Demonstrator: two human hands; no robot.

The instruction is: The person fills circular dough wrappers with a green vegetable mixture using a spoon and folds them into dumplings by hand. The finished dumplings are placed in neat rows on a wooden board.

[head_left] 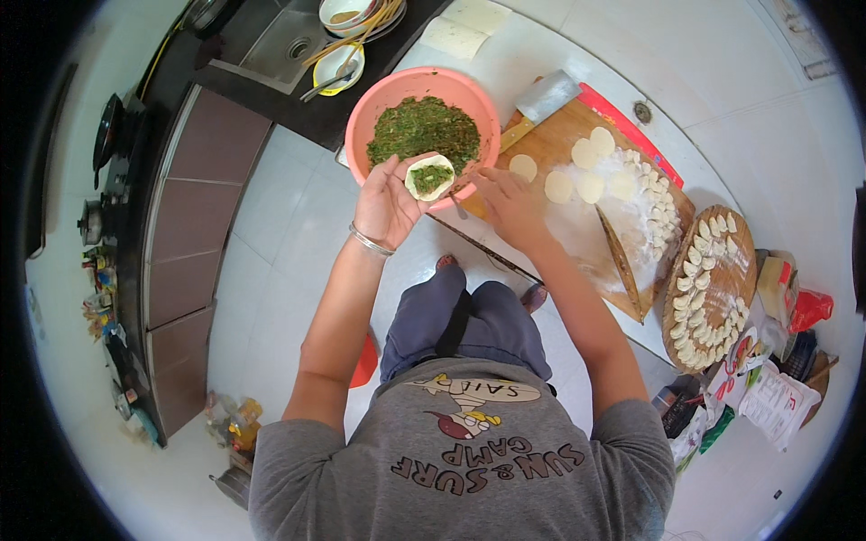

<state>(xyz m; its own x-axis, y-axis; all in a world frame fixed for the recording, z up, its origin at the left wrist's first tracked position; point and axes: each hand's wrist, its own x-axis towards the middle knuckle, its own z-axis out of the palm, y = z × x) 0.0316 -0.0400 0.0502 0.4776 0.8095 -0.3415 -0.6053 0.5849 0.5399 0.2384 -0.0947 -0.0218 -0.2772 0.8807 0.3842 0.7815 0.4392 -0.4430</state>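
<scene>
My left hand point(386, 200), palm up with a silver bangle at the wrist, holds a round dumpling wrapper point(411, 183) by its edge. A mound of chopped green filling point(433, 178) lies in the wrapper's middle. Just to the right, my right hand point(512, 206) is at the bowl's rim with fingers stretched toward the wrapper, apparently gripping nothing. Beneath its fingers a metal utensil handle point(459, 207) sticks out over the rim. Behind both hands stands the pink bowl point(357, 126), with more green filling point(424, 129) inside.
On the floured wooden board point(577, 248) lie several flat wrappers point(558, 187), a rolling pin point(621, 261), small dough pieces point(663, 212) and a cleaver point(548, 97). Folded dumplings point(695, 311) fill part of a round wooden tray point(732, 261). Bowls and chopsticks point(361, 41) sit by the sink point(287, 45).
</scene>
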